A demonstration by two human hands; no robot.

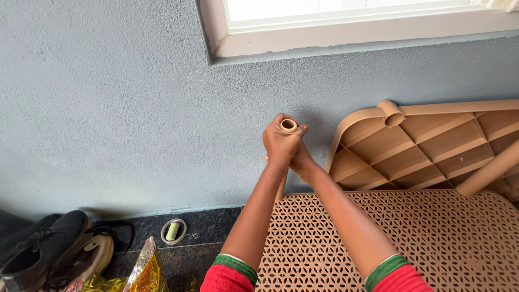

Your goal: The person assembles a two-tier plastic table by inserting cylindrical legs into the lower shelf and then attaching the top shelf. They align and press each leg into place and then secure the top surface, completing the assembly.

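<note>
Left hand [279, 141], raised on a straight forearm, is wrapped closed around the top of a tan tubular furniture leg [288, 126], whose open round end shows above the fingers; the right hand [300, 160] is closed on the same leg just below and behind it, mostly hidden by the left. Both forearms, in red sleeves with green cuffs, rise over a tan perforated plastic panel [432, 243], while an overturned tan plastic table [427, 148] leans against the grey-blue wall [108, 108] beneath a white window frame [351, 32]. Black shoes [43, 243], a spool of thread [173, 231] and a gold foil wrapper [143, 270] lie on the dark stone floor at lower left.
</note>
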